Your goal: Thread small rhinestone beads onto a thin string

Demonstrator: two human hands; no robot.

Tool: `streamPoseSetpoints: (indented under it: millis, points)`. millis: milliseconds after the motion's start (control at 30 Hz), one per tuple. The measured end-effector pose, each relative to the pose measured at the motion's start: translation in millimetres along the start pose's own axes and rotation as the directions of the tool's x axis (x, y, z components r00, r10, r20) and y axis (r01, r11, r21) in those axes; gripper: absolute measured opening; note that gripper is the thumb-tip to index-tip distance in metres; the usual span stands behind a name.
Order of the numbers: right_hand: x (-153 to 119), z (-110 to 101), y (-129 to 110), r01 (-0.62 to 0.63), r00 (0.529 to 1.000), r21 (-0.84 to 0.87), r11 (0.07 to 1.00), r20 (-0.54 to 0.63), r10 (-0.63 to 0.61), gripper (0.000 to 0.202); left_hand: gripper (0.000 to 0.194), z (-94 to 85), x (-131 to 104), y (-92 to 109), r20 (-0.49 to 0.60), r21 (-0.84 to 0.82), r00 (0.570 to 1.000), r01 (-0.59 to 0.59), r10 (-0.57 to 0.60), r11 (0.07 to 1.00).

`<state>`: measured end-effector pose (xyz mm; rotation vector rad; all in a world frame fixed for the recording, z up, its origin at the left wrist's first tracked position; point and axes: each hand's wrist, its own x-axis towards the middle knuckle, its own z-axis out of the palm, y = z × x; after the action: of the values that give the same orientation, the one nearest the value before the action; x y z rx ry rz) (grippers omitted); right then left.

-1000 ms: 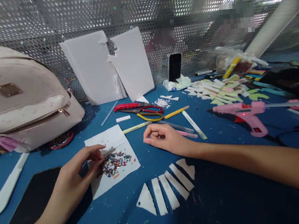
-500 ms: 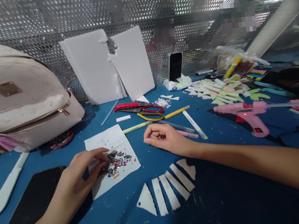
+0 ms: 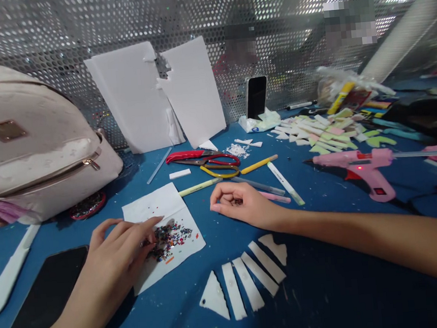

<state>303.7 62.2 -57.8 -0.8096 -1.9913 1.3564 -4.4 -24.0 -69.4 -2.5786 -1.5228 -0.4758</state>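
Note:
My left hand (image 3: 122,249) reaches into a heap of small multicoloured beads (image 3: 171,237) on a white sheet of paper (image 3: 160,199). Its index finger is stretched over the heap, while the thumb and other fingertips dip into the beads. Loosely curled, my right hand (image 3: 241,203) rests on the table with a few small dark bits, apparently beads, showing in its palm. Below it lie white pieces arranged as a fish: a triangular head (image 3: 215,296) with an eye hole, several strips (image 3: 248,284) and a tail (image 3: 275,248). Pale dots show on the head and some strips.
A pink glue gun (image 3: 356,164) lies at right, before a heap of cut strips (image 3: 319,132). Red-handled scissors (image 3: 203,159) and markers (image 3: 259,164) lie behind my hands. A backpack (image 3: 37,149), black phone (image 3: 43,302) and white knife (image 3: 12,274) are at left.
My left hand has turned over the beads, its index finger reaching farther out and its other fingers spreading. My right hand stays in place.

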Motion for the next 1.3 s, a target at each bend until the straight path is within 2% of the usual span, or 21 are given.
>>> streamPoseSetpoints:
  millis: [133,333,700,900,1033,1167,1233,1300]
  points:
    - [-0.3,-0.2,0.4,0.003,1.000,0.005,1.000,0.005,-0.003,0.016,0.041,-2.1,2.9,9.0,-0.003,0.046,1.000,-0.025,0.025,0.999]
    - [-0.3,-0.3,1.3,0.001,1.000,-0.005,1.000,0.008,-0.001,0.015,0.041,1.8,4.1,10.6,-0.001,-0.063,0.999,0.032,-0.032,0.998]
    - [-0.6,-0.6,-0.1,-0.009,1.000,-0.007,1.000,0.009,0.009,0.015,0.047,3.3,2.6,7.7,-0.014,-0.248,0.997,0.065,-0.070,0.967]
    - [-0.1,-0.6,-0.1,-0.012,1.000,0.000,1.000,0.005,0.012,0.015,0.047,-0.8,1.5,6.6,0.037,-0.272,0.997,0.071,-0.063,0.960]
    - [0.4,-0.9,0.5,-0.004,1.000,0.004,1.000,0.010,0.004,0.016,0.039,-8.5,0.3,9.8,-0.035,-0.312,0.989,0.124,-0.142,0.942]
    - [0.9,0.3,0.5,-0.006,1.000,0.000,1.000,0.007,0.006,0.016,0.024,-14.7,2.3,19.5,-0.070,-0.434,0.939,0.275,-0.336,0.858]
    - [1.1,1.2,-0.2,-0.005,1.000,0.001,1.000,0.004,0.005,0.014,0.020,-16.2,6.9,28.2,-0.031,-0.561,0.908,0.330,-0.418,0.759]
    - [0.7,2.0,-1.4,0.006,1.000,0.007,1.000,0.004,-0.006,0.014,0.019,-16.2,14.8,39.3,0.050,-0.693,0.885,0.364,-0.463,0.622]
